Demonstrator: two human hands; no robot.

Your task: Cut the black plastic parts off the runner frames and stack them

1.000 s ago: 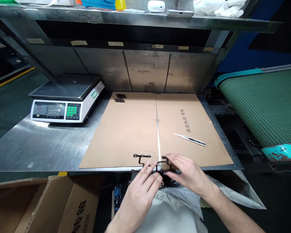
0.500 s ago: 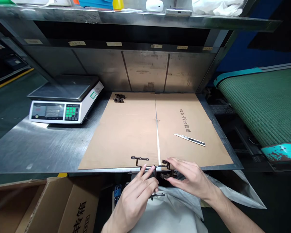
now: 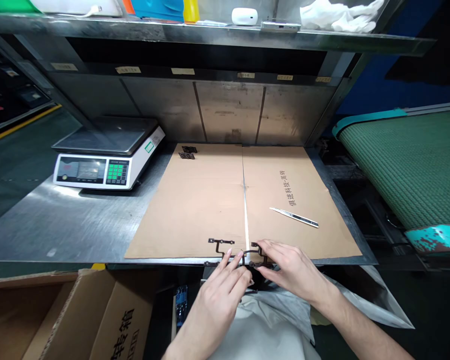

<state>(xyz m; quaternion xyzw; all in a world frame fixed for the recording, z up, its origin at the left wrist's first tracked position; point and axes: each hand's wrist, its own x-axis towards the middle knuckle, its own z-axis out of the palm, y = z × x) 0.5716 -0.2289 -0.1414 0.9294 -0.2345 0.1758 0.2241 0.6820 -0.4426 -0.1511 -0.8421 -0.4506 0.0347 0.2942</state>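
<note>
A thin black plastic frame of branching bars, like a moulding runner with small parts on it [image 3: 222, 242], is held at the front edge of the table. My left hand [image 3: 225, 290] grips its middle, fingers closed and partly hiding it. On the right side, my right hand [image 3: 288, 265] pinches the frame's end between thumb and fingers. The frame's left arm sticks out past my left fingertips over the cardboard sheet [image 3: 195, 210]. Two small groups of black parts [image 3: 188, 152] lie at the sheet's far left corner. A slim utility knife [image 3: 294, 217] rests on its right half.
A weighing scale [image 3: 108, 152] stands left on the metal table [image 3: 97, 220]. Below left is an open cardboard box [image 3: 93, 310]. To the right runs a green conveyor belt [image 3: 408, 160]. A metal shelf [image 3: 210, 35] with assorted items crosses overhead. A grey-white bag [image 3: 378, 300] hangs below the edge.
Both hands still hold the black frame. My left hand has shifted slightly right, nearer my right hand, and the frame's lower curved piece is now mostly hidden. The view has shifted slightly.
</note>
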